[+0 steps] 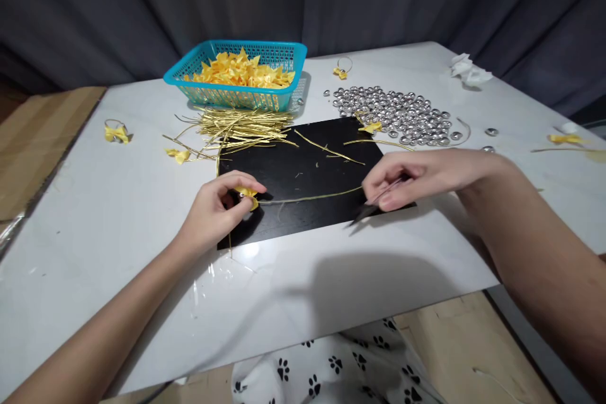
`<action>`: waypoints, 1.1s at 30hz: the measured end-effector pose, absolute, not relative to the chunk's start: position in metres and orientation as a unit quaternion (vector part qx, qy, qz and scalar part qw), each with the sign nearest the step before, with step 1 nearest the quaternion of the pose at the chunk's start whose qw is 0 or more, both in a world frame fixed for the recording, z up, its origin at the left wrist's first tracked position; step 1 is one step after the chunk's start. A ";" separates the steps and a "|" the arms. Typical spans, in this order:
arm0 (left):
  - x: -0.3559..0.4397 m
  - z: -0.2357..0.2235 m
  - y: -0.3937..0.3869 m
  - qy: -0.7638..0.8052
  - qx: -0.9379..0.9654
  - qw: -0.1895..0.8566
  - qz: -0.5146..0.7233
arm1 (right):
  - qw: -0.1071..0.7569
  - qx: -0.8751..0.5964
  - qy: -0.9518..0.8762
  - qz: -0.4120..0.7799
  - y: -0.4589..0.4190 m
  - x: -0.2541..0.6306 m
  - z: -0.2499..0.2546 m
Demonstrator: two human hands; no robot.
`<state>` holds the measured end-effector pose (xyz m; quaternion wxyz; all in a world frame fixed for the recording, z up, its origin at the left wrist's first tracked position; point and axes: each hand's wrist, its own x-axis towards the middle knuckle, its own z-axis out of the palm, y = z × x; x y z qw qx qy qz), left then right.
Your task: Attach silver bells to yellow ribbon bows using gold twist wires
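My left hand pinches a small yellow ribbon bow over the left part of a black board. A thin gold cord runs from the bow across the board to my right hand. That hand is closed round a pair of small dark-tipped snips, their points down and to the left, near the board's front edge. The cord's right end disappears at my right fingers. Loose gold cord pieces lie further back on the board.
A turquoise basket of yellow bows stands at the back. Before it lies a bundle of gold cords. Many shiny silver beads spread at the back right. Finished-looking bow loops and crumpled white tissue are on the white table.
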<state>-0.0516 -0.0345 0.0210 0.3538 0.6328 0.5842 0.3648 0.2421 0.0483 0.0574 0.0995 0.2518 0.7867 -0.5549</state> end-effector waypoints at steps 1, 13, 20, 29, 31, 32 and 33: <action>-0.053 0.021 -0.034 0.589 0.633 0.347 0.364 | 0.065 0.275 0.798 -0.532 0.050 0.244 0.058; -0.044 0.021 -0.043 0.549 0.591 0.434 0.402 | -0.216 0.415 0.883 -0.027 0.024 0.176 0.019; -0.041 0.012 -0.043 0.532 0.603 0.428 0.413 | -0.200 0.310 0.777 -0.510 -0.006 0.148 0.016; -0.040 0.010 -0.043 0.513 0.630 0.424 0.400 | -0.195 0.317 0.640 -0.672 -0.007 0.156 0.026; -0.041 0.011 -0.041 0.518 0.622 0.430 0.400 | -0.192 0.307 0.639 -0.679 -0.006 0.158 0.026; -0.042 0.011 -0.040 0.523 0.620 0.429 0.398 | -0.184 0.300 0.652 -0.672 -0.003 0.160 0.026; -0.043 0.011 -0.038 0.529 0.617 0.426 0.398 | -0.173 0.296 0.674 -0.655 0.000 0.162 0.025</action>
